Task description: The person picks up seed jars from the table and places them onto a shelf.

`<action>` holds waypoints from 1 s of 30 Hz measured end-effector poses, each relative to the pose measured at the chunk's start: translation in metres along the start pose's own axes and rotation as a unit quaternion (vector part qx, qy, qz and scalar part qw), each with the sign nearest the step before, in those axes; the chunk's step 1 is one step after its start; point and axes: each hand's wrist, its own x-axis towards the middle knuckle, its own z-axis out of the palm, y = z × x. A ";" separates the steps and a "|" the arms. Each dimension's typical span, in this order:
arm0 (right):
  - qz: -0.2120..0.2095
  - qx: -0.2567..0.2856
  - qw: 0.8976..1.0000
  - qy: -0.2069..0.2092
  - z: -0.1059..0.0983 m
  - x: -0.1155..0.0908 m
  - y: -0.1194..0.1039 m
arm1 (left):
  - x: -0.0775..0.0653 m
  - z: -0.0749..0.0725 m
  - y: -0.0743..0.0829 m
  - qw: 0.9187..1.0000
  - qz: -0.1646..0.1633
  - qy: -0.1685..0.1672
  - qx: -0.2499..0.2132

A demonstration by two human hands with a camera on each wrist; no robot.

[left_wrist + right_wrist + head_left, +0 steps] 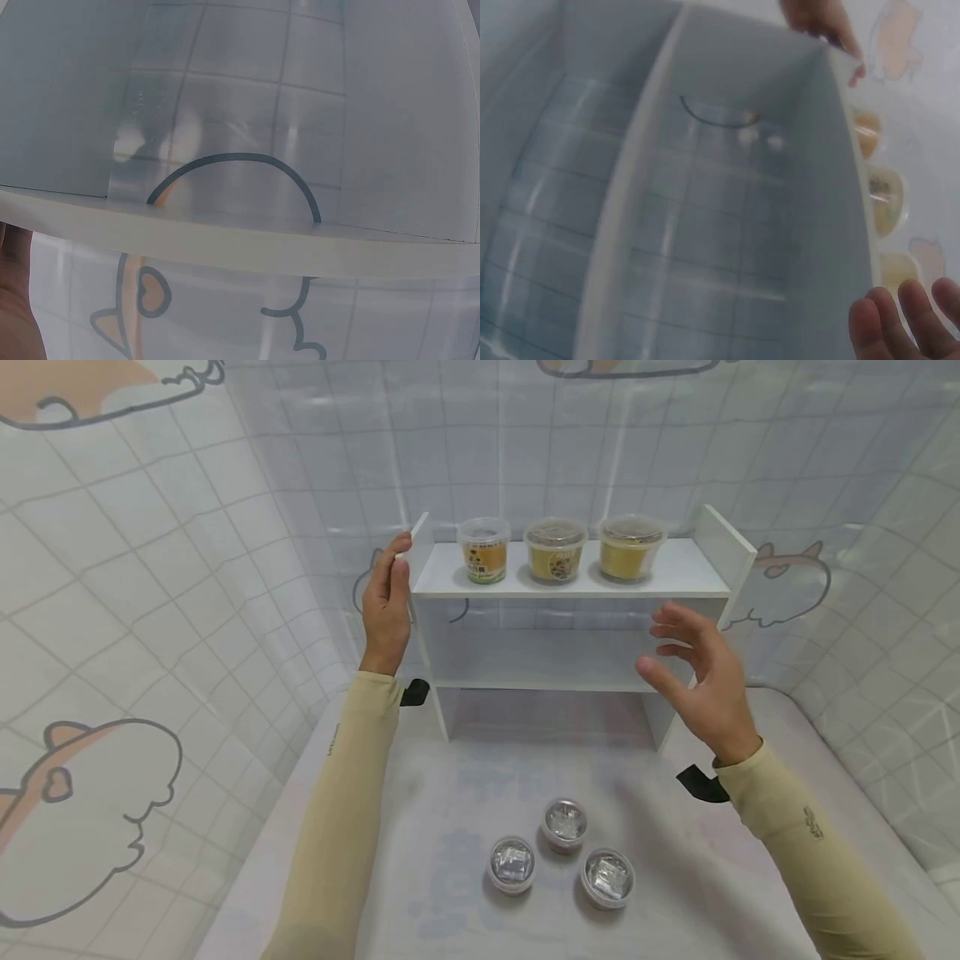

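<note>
Left hand at the shelf unit's nine o'clock, fingers extended beside its side panel, contact unclear; right hand at four o'clock, thumb and fingers apart, holding nothing; three cups upright on the top board, twelve o'clock; three tubs on the table, six o'clock.

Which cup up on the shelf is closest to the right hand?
The right cup, at the end of the row. The middle cup and the left cup both sit farther from the right hand.
</note>
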 end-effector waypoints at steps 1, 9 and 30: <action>0.002 -0.003 1.000 -0.008 0.001 -0.003 0.001 | 0.000 0.000 0.000 1.000 -0.001 0.000 -0.002; 0.004 0.024 0.998 -0.054 0.004 -0.025 0.005 | 0.000 -0.001 0.000 1.000 -0.007 -0.004 -0.002; 0.043 0.110 0.984 -0.132 0.007 -0.087 0.022 | 0.000 0.001 0.001 1.000 0.001 -0.003 -0.012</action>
